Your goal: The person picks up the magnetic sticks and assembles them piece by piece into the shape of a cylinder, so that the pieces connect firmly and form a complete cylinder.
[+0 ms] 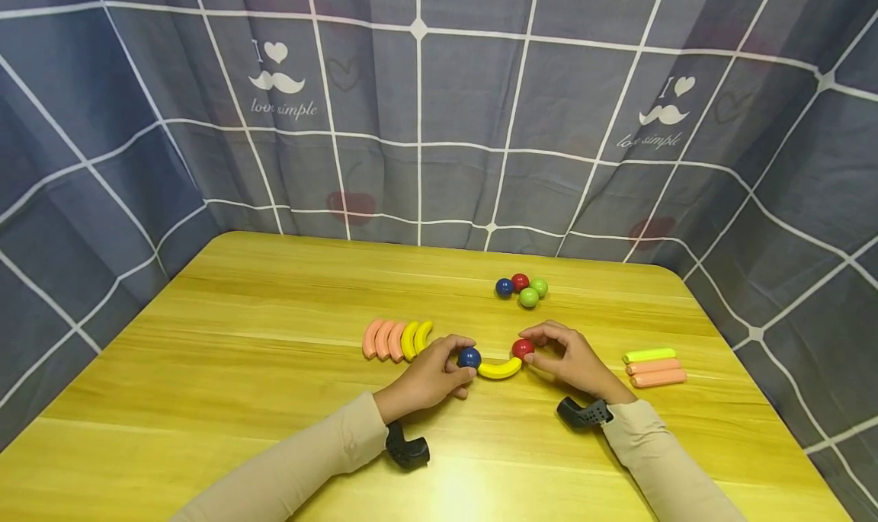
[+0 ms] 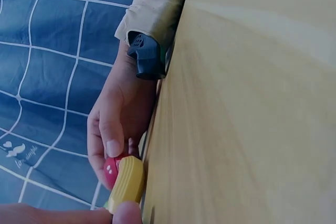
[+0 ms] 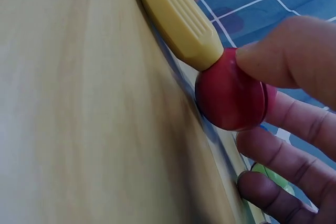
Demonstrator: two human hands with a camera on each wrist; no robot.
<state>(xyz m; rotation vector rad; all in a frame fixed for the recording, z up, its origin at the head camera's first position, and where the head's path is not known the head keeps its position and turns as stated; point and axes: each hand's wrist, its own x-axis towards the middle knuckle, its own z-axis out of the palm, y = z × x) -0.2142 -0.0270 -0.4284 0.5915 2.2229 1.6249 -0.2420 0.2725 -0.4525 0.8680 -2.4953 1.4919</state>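
A curved yellow stick (image 1: 500,369) lies on the table with a ball touching each end. At its left end sits a dark blue ball (image 1: 469,357), pinched between the thumb and fingers of my left hand (image 1: 432,373). My right hand (image 1: 571,358) pinches a red ball (image 1: 523,349) at the other end. Up close in the right wrist view, the red ball (image 3: 231,93) meets the ribbed yellow stick (image 3: 181,19), thumb on its upper side. In the left wrist view the blue ball cannot be made out; the yellow stick (image 2: 128,179) shows beyond my left fingertips.
Left of my hands stand curved pink sticks (image 1: 384,340) and two curved yellow ones (image 1: 415,339) in a row. Farther back is a cluster of balls: blue (image 1: 504,287), red (image 1: 520,282) and green (image 1: 529,297). Straight sticks, yellow-green (image 1: 649,355) and pink (image 1: 657,378), lie at right.
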